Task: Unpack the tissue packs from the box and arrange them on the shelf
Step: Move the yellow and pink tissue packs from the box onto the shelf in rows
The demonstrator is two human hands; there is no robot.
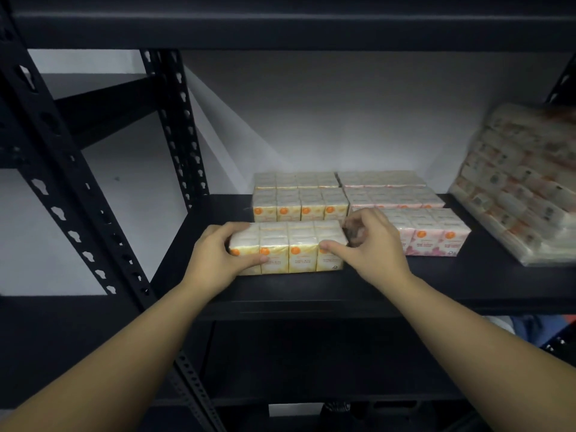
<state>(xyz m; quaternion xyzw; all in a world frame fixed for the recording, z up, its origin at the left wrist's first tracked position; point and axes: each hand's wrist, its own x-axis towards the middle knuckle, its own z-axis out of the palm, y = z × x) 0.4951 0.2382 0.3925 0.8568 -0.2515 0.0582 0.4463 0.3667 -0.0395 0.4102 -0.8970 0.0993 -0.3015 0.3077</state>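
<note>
You hold the front yellow tissue pack (288, 247) at both ends: your left hand (215, 254) curls round its left end, your right hand (371, 244) round its right, thumbs on the front face. It sits on the shelf (311, 291) near the front edge. Just behind your grip stands another yellow pack (300, 204); beside your right fingers, a pink pack (436, 232). Push unevenly and it may skew or nudge these out of line.

Yellow tissue packs (288, 246): three, in a column front to back. Pink tissue packs (431, 230): three, in a column alongside. Large wrapped bundle (517, 185) at right: one, leaning; its inner count too blurred to tell. Hands: two, left hand (215, 254), right hand (372, 244).
</note>
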